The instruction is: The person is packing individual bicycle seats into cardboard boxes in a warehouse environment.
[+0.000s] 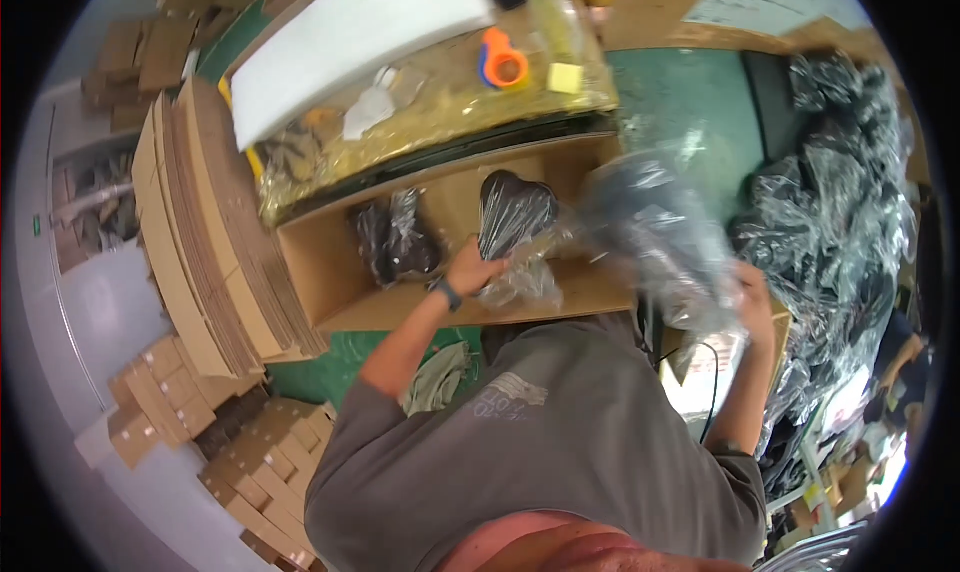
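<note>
Carton [330, 269] lies open across the middle of the frame, its long side toward the person, which probably keeps its whole length within reach. The left hand [472, 268] touches the lower edge of a bagged dark saddle-shaped piece [518, 210] inside, fingers half curled and thumb out — perhaps to steady it; whether it truly pinches, I can't tell. The right hand [752, 292], right of centre, looks closed on the lower right edge of a clear-wrapped dark bundle [650, 217], likely so the loose film doesn't slip, though blur hides the exact hold.

As for looks, the middle piece is nearly black and two-lobed, under creased, shiny film that trails off loosely below. Another wrapped dark piece [408, 242] sits in the carton's left half — and a heap of similar glossy bags [835, 207] fills the right of the frame.
</note>
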`<state>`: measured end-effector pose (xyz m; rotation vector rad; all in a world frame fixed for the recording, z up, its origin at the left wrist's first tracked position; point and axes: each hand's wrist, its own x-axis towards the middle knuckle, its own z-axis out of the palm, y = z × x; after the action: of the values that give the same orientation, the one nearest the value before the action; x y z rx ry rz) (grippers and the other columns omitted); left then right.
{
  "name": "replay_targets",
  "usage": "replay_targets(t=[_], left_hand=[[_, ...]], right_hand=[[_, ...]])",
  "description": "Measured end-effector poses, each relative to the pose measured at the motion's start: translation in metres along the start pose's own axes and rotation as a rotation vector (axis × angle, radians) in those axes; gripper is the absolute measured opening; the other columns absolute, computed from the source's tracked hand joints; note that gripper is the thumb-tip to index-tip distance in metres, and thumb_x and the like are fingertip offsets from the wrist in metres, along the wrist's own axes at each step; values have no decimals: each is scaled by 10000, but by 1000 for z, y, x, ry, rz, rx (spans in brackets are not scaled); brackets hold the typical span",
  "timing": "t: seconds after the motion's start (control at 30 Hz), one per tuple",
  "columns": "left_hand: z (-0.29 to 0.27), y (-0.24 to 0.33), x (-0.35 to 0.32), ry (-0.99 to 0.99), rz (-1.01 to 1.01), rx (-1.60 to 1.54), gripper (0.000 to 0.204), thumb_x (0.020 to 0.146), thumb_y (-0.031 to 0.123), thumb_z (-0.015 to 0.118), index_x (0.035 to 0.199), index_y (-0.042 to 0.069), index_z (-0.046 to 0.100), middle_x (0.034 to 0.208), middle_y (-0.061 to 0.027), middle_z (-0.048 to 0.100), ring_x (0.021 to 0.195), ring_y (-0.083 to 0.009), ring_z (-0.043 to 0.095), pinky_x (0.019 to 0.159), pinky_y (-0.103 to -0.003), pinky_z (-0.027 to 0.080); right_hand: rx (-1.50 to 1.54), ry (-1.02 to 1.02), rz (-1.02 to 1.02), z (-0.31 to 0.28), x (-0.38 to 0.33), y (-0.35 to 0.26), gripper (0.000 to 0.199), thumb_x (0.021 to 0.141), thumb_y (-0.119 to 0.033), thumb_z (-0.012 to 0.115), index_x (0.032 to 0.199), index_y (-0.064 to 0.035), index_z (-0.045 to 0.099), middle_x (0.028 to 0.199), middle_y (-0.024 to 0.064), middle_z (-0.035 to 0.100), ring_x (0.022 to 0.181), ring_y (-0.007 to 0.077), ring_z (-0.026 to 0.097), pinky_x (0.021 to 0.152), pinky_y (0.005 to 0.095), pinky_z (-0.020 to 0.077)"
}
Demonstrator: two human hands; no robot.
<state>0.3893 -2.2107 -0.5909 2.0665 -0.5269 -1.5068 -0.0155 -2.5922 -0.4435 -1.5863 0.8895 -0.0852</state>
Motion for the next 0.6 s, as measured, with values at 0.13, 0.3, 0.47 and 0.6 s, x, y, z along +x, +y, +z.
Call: replay_targets(t=[0.13, 0.3, 0.47, 0.6], left_hand=[[-14, -241, 73, 478, -329, -274, 843, 766, 306, 890, 1366, -100, 459, 1343, -278, 636, 1197, -368, 651, 994, -426, 529], [7, -255, 142, 720, -442, -268, 990, 771, 403, 893, 1513, -54, 422, 1377, -211, 630, 1245, -337, 622, 1067, -443, 505], [-58, -252, 125, 319, 225, -271, 737, 879, 326, 842, 1455, -45, 570, 1490, -157, 610, 1363, -303, 573, 1160, -444, 432], [-52, -203, 19, 731, -17, 209, 882, 944, 266, 755, 1616, -61, 286, 1614, -293, 402, 1485, -385, 425, 1240, -455, 323]], right_hand=[[-586, -713, -612, 257, 159, -98, 355, 890, -312, 749, 1067, -6, 774, 978, 241, 751, 908, 447, 715, 832, 495, 576], [-511, -1435, 10, 433, 320, 26, 641, 764, -535, 834, 1157, -31, 782, 1132, 195, 771, 1042, 343, 741, 913, 455, 590], [-600, -105, -378, 496, 279, 90, 269, 889, -226, 664, 1081, -50, 732, 1029, 216, 756, 943, 408, 729, 834, 514, 592], [-368, -193, -592, 236, 153, -71, 365, 911, -317, 707, 1178, -68, 704, 1054, 205, 737, 958, 402, 712, 876, 495, 569]])
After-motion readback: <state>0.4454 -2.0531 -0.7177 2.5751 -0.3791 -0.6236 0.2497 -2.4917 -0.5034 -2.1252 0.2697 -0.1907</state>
